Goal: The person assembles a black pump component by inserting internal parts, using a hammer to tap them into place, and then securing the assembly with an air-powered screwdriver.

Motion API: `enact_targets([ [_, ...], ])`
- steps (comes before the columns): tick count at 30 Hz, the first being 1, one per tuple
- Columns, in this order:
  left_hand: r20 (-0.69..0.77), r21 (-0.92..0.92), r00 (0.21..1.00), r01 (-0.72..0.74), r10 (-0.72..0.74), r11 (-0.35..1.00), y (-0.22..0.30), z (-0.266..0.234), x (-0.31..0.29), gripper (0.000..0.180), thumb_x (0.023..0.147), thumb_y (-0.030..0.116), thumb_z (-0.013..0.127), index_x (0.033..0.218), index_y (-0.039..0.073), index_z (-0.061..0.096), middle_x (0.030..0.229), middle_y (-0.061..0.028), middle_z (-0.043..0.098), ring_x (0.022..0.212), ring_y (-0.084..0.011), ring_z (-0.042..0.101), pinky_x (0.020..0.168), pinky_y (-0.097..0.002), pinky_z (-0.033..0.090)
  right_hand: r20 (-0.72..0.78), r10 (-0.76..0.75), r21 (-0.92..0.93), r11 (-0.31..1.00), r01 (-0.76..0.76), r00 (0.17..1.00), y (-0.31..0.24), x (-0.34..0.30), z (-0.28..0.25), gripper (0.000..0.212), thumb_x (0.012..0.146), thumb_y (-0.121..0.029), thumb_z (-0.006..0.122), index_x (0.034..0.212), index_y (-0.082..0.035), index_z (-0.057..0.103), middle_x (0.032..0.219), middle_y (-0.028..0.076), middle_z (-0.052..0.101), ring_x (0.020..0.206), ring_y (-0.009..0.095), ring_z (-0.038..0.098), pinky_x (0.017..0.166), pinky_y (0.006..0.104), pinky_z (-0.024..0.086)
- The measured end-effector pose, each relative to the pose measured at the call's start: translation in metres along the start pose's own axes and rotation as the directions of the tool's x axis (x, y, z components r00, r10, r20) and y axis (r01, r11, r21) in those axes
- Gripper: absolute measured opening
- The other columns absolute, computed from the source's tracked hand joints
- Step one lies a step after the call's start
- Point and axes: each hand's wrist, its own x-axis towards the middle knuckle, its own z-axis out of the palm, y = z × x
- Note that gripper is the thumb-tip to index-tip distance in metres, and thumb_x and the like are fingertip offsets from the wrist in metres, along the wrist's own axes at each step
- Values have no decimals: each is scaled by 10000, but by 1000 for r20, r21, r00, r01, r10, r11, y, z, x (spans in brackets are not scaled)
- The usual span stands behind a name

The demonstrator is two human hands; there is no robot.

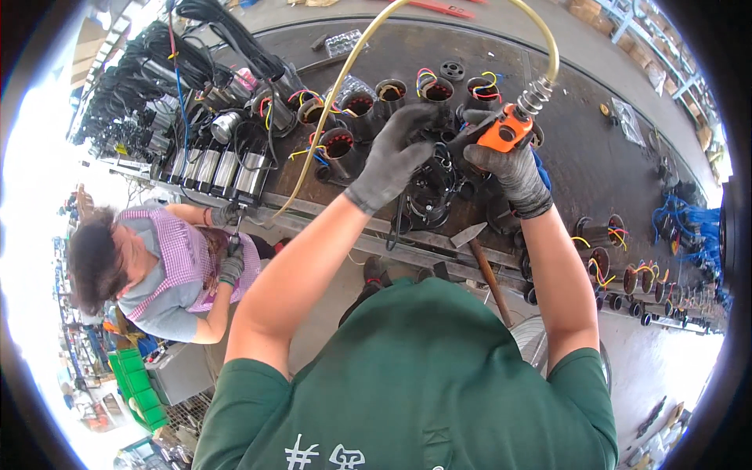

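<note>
My right hand (507, 168), in a dark grey glove, is wrapped round an orange and black air tool (505, 129). A yellowish hose (553, 47) joins the tool through a metal spring and arcs back to the left. My gloved left hand (398, 157) hovers above the bench with fingers apart and curved; nothing shows in it. Just right of it and below lies a black round motor part (429, 196) with cables. Beyond both hands stands a row of black motor housings (436, 90) with red, yellow and blue wires. The tool's working tip is hard to make out.
A hammer (484, 270) with a wooden handle rests over the bench's near edge. More wired housings (603, 231) lie at right, with blue cables (689, 223) beyond. Silver motors and black cables (207, 168) crowd the left. A co-worker (172, 266) handles a tool at lower left.
</note>
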Motion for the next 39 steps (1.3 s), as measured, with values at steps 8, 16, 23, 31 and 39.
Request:
enact_targets([
  [8, -79, 20, 912, 405, -402, 914, -84, -37, -39, 818, 748, 319, 929, 1412, 87, 511, 1305, -28, 613, 1187, -160, 577, 1049, -342, 466, 162, 75, -25, 997, -72, 984, 20, 12, 3, 561, 766, -33, 851, 1283, -68, 636, 1146, 10, 703, 1035, 105, 642, 919, 295, 558],
  [16, -19, -83, 885, 462, -465, 883, -85, -34, -34, 676, 756, 436, 901, 1280, 112, 625, 1105, 34, 689, 1033, -94, 628, 922, -282, 507, -46, -44, -28, 999, 43, 998, 22, 11, 14, 409, 729, -41, 802, 1115, -29, 670, 904, 10, 661, 822, 107, 633, 773, 261, 542],
  [23, -55, -55, 888, 453, -456, 890, -94, -40, -36, 599, 792, 368, 886, 1274, 112, 637, 1127, 23, 692, 1022, -105, 642, 924, -276, 512, -84, -87, 56, 994, 92, 993, 25, 7, 23, 379, 759, -37, 799, 1114, -37, 669, 920, 6, 671, 818, 98, 636, 750, 255, 549],
  [31, -61, -101, 886, 453, -460, 886, -89, -32, -38, 598, 788, 362, 888, 1258, 97, 631, 1134, 9, 691, 1042, -118, 645, 945, -303, 524, -21, -21, -38, 999, 20, 1000, 35, 5, 12, 477, 799, 4, 814, 1240, -35, 637, 1114, 25, 704, 950, 118, 675, 832, 285, 586],
  [39, -116, -47, 916, 380, -383, 924, -97, -32, -41, 639, 744, 426, 910, 1201, 76, 632, 1104, 1, 693, 1016, -114, 640, 918, -296, 530, 5, -37, 82, 996, 37, 999, 29, 8, 13, 440, 802, -9, 817, 1208, -49, 652, 1085, 15, 710, 949, 122, 678, 848, 283, 578],
])
